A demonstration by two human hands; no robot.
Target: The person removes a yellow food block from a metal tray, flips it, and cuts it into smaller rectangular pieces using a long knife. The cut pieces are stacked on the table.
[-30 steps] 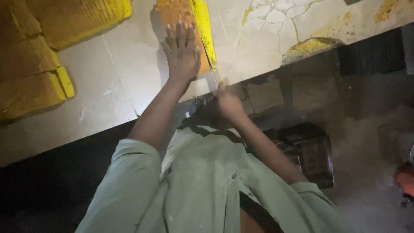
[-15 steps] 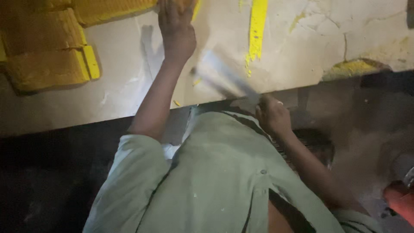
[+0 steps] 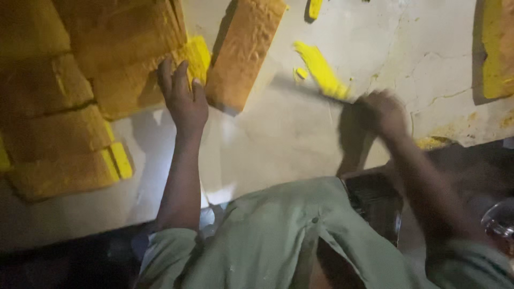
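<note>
we look down on a pale, cracked work surface (image 3: 278, 134) smeared here and there with yellow. our left hand (image 3: 184, 101) lies flat and open, fingers stretched out, with the fingertips resting on the edge of a big orange-brown slab (image 3: 139, 64) whose yellow inside shows at the cut corner. just beside that hand, to its right, a narrower orange-brown block (image 3: 243, 51) sits tilted on the surface, apart from the slab by a thin gap.

our right hand (image 3: 380, 112) is closed in a fist around the handle of a long flat blade (image 3: 305, 88); the blade is blurred, so we cannot tell its exact shape, but it reaches left from the fist across the surface and passes under a yellow strip (image 3: 321, 69) lying there. a small yellow crumb (image 3: 301, 73) lies next to that strip.

more slabs (image 3: 59, 144) of the same stuff, with yellow cut edges, lie at the left side of the surface. another yellow-edged piece (image 3: 495, 48) shows at the far right. our green shirt (image 3: 278, 241) fills the bottom of the view.
</note>
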